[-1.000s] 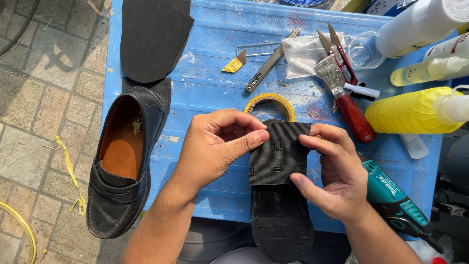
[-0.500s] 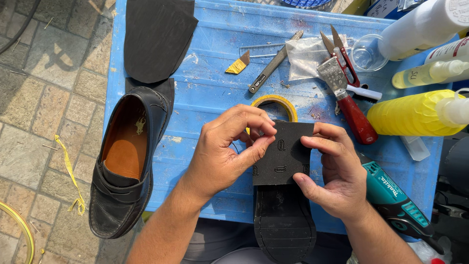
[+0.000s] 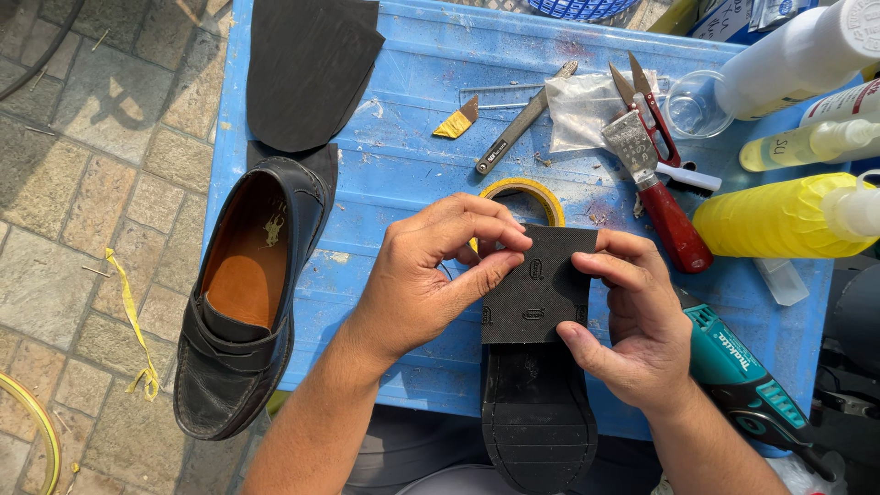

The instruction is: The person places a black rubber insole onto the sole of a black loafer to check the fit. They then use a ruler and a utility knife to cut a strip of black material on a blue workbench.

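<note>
Rubber heel piece [image 3: 539,286]: black, square-cut, textured, with small oval marks; lies flat over the heel end of an upturned shoe [image 3: 539,412], at centre of view, just below a roll of yellow tape [image 3: 527,190].

Left hand [image 3: 431,275]: closed in a pinch, thumb and fingertips gripping the piece's 9 o'clock edge.

Right hand [image 3: 632,321]: curled around the 3 o'clock edge, thumb on top, fingers beneath, holding piece and shoe together.

Upturned shoe: black, ribbed sole facing up, toe pointing to 6 o'clock, overhanging the near edge of the blue worktop [image 3: 403,165].

Second shoe [image 3: 247,293]: black loafer with tan lining, upright, at 9 o'clock of the hands, on the worktop's left edge.

Black rubber sheet [image 3: 312,69]: at 11 o'clock, touching the loafer's toe.

At 12 to 2 o'clock: metal blade tool [image 3: 522,119], red-handled scraper [image 3: 655,183], red snips [image 3: 646,101], clear plastic bag [image 3: 587,110].

At 3 o'clock: yellow bottle [image 3: 779,220]. At 4 o'clock: teal power tool [image 3: 742,376], just beside the right wrist.
</note>
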Motion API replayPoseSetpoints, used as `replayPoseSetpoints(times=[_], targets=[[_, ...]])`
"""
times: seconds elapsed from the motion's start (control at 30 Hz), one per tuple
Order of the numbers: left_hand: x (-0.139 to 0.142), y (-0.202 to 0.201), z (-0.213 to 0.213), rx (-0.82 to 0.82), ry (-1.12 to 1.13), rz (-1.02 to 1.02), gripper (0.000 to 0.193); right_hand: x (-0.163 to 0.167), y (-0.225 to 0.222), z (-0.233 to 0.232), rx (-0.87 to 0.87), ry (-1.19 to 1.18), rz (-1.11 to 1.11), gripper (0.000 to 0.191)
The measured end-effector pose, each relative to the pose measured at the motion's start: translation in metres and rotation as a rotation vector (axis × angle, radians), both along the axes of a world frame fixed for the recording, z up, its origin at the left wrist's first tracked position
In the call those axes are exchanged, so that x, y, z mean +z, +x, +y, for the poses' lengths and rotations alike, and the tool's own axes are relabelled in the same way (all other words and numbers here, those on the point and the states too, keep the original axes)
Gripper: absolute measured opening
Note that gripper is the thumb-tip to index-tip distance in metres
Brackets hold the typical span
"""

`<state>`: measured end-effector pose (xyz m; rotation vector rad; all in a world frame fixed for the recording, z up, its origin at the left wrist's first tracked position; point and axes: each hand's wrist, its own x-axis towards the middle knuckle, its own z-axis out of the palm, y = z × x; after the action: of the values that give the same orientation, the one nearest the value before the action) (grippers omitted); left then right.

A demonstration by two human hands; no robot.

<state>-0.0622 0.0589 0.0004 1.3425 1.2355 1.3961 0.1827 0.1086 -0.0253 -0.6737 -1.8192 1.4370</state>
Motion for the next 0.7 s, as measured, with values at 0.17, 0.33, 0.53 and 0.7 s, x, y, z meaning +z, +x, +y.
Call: replayPoseSetpoints(times=[0.17,0.33,0.53,0.7], targets=[[-0.003,-0.001,0.000,-0.015,-0.007,-0.017,0.013,0.001,-0.001,0.001,-0.017,0.067,-0.043,0.062],[-0.007,-0.003,0.001,-0.041,-0.011,-0.066,0.012,0.003,-0.001,0.001,-0.005,0.056,-0.052,0.063],[-0.002,-0.004,0.004,-0.033,-0.019,-0.004,0.014,0.004,-0.001,0.001,-0.024,0.028,-0.079,0.064],[0.019,-0.022,-0.003,0.148,0.012,0.297,0.022,0.003,-0.001,0.002,-0.032,0.025,-0.066,0.064]])
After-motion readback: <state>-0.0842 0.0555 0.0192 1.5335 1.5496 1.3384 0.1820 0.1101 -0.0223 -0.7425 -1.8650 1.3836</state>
